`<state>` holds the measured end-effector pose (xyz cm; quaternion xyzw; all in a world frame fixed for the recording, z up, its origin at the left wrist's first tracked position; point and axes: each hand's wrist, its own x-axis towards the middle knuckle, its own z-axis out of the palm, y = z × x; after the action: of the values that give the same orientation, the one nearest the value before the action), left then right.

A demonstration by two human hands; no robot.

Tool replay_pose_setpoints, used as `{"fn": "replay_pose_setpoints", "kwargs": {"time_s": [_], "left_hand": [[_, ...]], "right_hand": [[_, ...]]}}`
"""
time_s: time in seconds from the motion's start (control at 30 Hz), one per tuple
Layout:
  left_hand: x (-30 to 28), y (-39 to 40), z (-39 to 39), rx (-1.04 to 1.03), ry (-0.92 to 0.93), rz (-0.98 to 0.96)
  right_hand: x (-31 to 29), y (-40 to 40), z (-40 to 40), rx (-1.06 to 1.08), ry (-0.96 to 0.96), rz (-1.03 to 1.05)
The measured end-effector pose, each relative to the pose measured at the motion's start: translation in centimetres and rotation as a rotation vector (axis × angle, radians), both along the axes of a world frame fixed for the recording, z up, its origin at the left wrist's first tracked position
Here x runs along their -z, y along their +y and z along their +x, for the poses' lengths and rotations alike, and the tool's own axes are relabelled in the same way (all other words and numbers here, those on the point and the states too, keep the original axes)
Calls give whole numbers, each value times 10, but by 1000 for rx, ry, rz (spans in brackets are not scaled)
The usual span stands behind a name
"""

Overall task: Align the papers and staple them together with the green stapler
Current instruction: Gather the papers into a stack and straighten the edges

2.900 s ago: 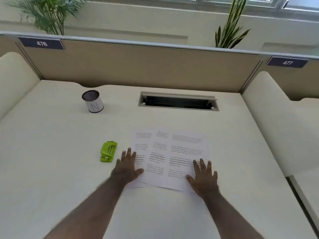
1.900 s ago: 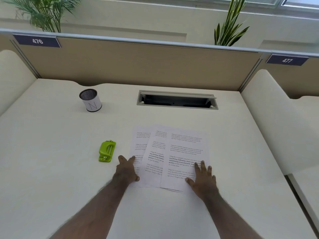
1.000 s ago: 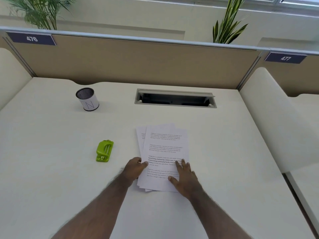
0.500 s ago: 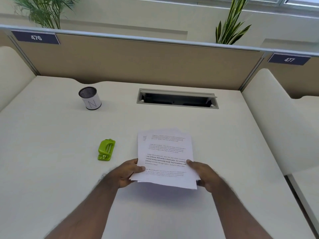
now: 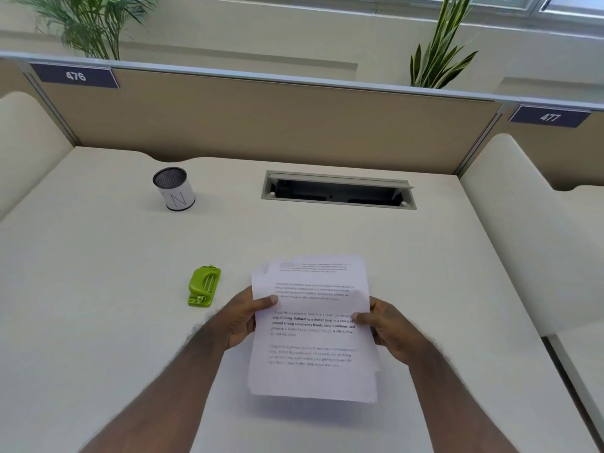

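1. Your left hand (image 5: pixel 240 318) and right hand (image 5: pixel 389 331) each pinch one side edge of the stack of white printed paper sheets (image 5: pixel 313 328), thumbs on the top page, holding it lifted off the cream desk (image 5: pixel 98 322).
2. The stack tilts toward you; its lower edges and right side are slightly staggered, and the top left corner shows a sheet peeking out, so the pages are not yet flush. Paragraphs of black text, some bold, cover the top page.
3. The small lime-green plastic stapler (image 5: pixel 204 287) lies flat on the desk, just left of your left hand, untouched.
4. Farther back stand a white cylindrical cup (image 5: pixel 174 189) with a dark mesh top and a grey cable slot (image 5: pixel 338 190).
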<state>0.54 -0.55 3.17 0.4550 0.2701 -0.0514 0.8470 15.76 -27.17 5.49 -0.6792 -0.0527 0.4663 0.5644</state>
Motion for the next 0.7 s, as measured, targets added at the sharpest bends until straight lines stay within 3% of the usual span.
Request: {"fn": "replay_pose_setpoints", "kwargs": {"time_s": [0.23,0.7], "left_hand": [[-34,-7,19,-38,-55,172],[-105,25,47,35,-362,426]], "right_hand": [[-21,11,6,142,-122,153],[-66,18,26,158,-408,360]]}}
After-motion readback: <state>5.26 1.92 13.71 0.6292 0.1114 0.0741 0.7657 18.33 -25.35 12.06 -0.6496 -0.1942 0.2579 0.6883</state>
